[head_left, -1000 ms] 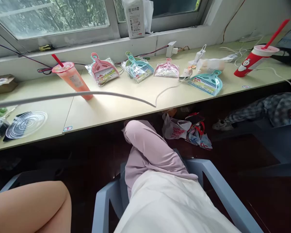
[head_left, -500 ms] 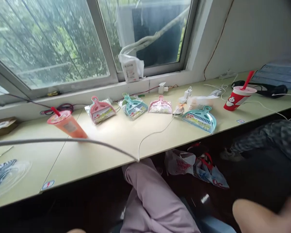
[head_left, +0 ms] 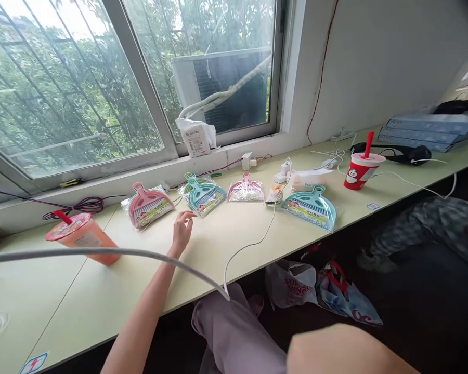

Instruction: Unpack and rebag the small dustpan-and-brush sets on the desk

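My left hand (head_left: 183, 227) is over the desk, its fingers slightly curled and apart with nothing in them. Its fingertips are close to a bagged teal dustpan-and-brush set (head_left: 206, 195); I cannot tell whether they touch the bag. To the left lies a pink dustpan-and-brush set (head_left: 151, 206) in clear plastic. Farther right are a paler pink dustpan-and-brush set (head_left: 246, 190) and another teal dustpan-and-brush set (head_left: 311, 206), both wrapped. At the bottom right, bare skin, perhaps part of my right arm, shows close to the camera; my right hand is out of sight.
An orange drink cup (head_left: 89, 240) stands at left, a red-and-white cup (head_left: 361, 171) at right. A white cable (head_left: 253, 244) crosses the desk (head_left: 203, 259) to its front edge. Shopping bags (head_left: 292, 285) sit below. A tissue pack (head_left: 196, 139) is on the sill.
My left hand has come into view and reached across the desk to the teal dustpan-and-brush set. The camera view has shifted. The bare skin at bottom right appears farther left.
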{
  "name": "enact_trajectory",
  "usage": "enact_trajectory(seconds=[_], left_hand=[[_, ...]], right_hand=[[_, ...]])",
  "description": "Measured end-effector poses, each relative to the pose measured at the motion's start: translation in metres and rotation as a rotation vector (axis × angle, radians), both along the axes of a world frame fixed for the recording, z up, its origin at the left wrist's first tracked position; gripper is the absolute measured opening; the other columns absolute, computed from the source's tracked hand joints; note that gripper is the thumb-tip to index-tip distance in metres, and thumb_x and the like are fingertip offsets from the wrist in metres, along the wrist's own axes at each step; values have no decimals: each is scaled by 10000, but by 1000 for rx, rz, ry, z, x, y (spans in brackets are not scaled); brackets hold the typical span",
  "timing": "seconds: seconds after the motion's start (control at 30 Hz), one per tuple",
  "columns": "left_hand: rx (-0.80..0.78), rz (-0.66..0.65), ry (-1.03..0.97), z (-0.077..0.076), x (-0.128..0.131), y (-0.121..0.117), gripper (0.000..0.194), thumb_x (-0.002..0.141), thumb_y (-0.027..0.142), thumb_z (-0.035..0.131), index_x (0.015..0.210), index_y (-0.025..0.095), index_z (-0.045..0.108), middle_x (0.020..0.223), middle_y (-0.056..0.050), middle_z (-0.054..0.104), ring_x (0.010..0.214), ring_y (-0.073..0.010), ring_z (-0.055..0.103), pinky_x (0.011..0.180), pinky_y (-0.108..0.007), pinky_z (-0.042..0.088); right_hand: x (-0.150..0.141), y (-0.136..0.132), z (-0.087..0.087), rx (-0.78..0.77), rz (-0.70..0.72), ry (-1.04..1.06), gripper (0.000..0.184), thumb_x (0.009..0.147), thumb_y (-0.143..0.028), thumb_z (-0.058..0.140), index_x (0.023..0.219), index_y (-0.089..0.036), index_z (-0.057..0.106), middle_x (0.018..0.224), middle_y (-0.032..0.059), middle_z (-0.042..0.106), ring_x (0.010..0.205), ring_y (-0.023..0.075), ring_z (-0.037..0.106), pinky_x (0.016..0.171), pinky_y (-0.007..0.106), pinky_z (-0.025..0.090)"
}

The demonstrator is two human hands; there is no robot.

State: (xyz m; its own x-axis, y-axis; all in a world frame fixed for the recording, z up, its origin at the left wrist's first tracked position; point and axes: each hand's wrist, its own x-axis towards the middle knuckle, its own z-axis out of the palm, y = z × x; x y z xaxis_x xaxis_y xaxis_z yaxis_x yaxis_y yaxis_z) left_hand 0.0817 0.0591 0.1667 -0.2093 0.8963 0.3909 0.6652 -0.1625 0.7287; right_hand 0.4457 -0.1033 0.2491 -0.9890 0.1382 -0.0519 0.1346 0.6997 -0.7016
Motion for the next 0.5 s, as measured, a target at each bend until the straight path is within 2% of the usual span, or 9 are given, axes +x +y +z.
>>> enact_trajectory(seconds=[0.07, 0.1, 0.13, 0.17, 0.2, 0.27, 0.33, 0.4, 0.5], left_hand=[[-60, 97, 27, -19, -24, 22, 256, 820, 166, 426, 869, 174, 678, 1103, -107, 663, 951, -211, 633, 906, -367, 516], [-84, 163, 24, -27, -35, 27, 272, 807, 152, 420, 879, 174, 681, 1101, -105, 665, 913, -204, 637, 898, -363, 517], [-101, 206, 13, -34, -44, 30, 286, 805, 152, 418, 895, 175, 687, 1099, -102, 670, 889, -201, 640, 883, -354, 519], [-77, 254, -3, -40, -51, 30, 294, 816, 163, 409, 913, 175, 687, 1097, -102, 673, 883, -203, 642, 870, -346, 519], [-33, 291, -4, -44, -55, 28, 303, 835, 180, 398, 938, 174, 683, 1099, -103, 673, 884, -207, 641, 856, -344, 518], [2, 235, 61, -50, -57, 23, 304, 857, 208, 391, 951, 183, 679, 1074, -91, 678, 883, -211, 636, 861, -348, 505], [-51, 88, 148, -54, -53, 20, 282, 865, 224, 395, 912, 197, 671, 1030, -75, 684, 867, -210, 633, 847, -345, 490], [-119, -33, 215, -55, -45, 19, 261, 875, 238, 403, 889, 208, 663, 1013, -65, 685, 873, -213, 630, 830, -340, 476], [-167, -86, 259, -54, -36, 20, 263, 897, 260, 406, 909, 213, 664, 1040, -65, 673, 899, -216, 627, 824, -339, 466]], right_hand=[[-23, 26, -17, -5, -88, -12, 228, 958, -344, 507, 1034, -314, 721, 786, -18, 696, 686, 107, 660, 632, 193, 509], [-31, 42, -29, 17, -281, -10, 254, 965, -263, 474, 1065, -269, 707, 836, -6, 716, 725, 116, 667, 695, 214, 531], [-35, 60, -41, 102, -488, 11, 279, 974, -224, 440, 1058, -237, 705, 912, 21, 727, 816, 140, 680, 778, 253, 548], [-34, 79, -55, 213, -637, 27, 294, 984, -213, 418, 1018, -216, 709, 989, 50, 730, 920, 174, 682, 858, 309, 551], [-27, 98, -68, 323, -717, 38, 302, 988, -214, 411, 989, -210, 713, 1065, 74, 723, 1024, 209, 668, 931, 370, 540], [-2, 134, -92, 500, -921, 90, 330, 994, -213, 384, 1040, -206, 710, 1202, 99, 693, 1165, 251, 628, 1028, 463, 505], [33, 163, -109, 599, -1046, 76, 383, 1015, -255, 343, 1176, -199, 686, 1312, 108, 653, 1272, 261, 580, 1108, 494, 457], [68, 184, -119, 637, -1105, -31, 447, 1022, -340, 343, 1340, -170, 607, 1453, 127, 557, 1419, 288, 457, 1195, 542, 353], [110, 203, -126, 604, -1110, -218, 583, 1018, -508, 318, 1514, -225, 437, 1614, 98, 350, 1518, 321, 292, 1216, 648, 224]])
